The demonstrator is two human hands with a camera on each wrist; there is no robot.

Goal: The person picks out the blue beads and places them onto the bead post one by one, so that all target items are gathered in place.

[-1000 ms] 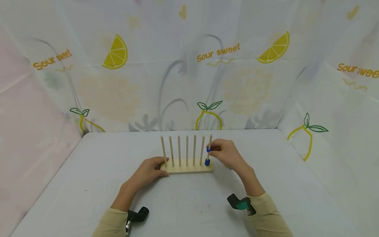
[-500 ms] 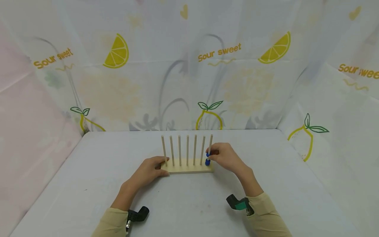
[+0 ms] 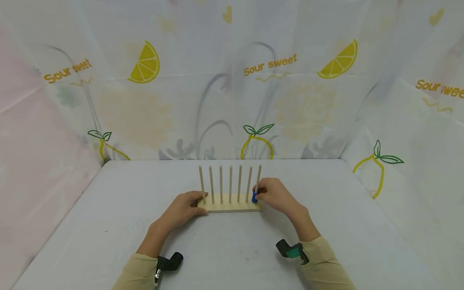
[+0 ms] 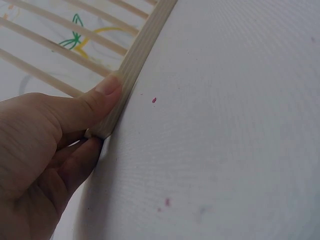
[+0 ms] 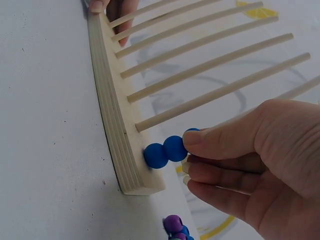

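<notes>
A light wooden pegboard [image 3: 233, 207] with several upright rods lies across the middle of the table. At its left end, my left hand [image 3: 184, 208] grips the base, thumb on the front edge and fingers behind, as the left wrist view also shows. My right hand [image 3: 277, 196] is at the rightmost rod. In the right wrist view, two blue beads [image 5: 165, 152] are stacked at the foot of that rod. Just above them, touching or nearly so, a third blue bead [image 5: 193, 131] is pinched between thumb and fingers, mostly hidden by the thumb.
Beside the board's right end, loose purple and blue beads [image 5: 175, 226] lie on the white table, partly cut off by the right wrist view's edge. A printed cloth [image 3: 203, 100] hangs behind the table. Both forearms carry black wrist cameras [image 3: 170, 262].
My right hand has slid the pinched blue bead down the rightmost rod to the beads at its foot. The left hand keeps its hold on the board.
</notes>
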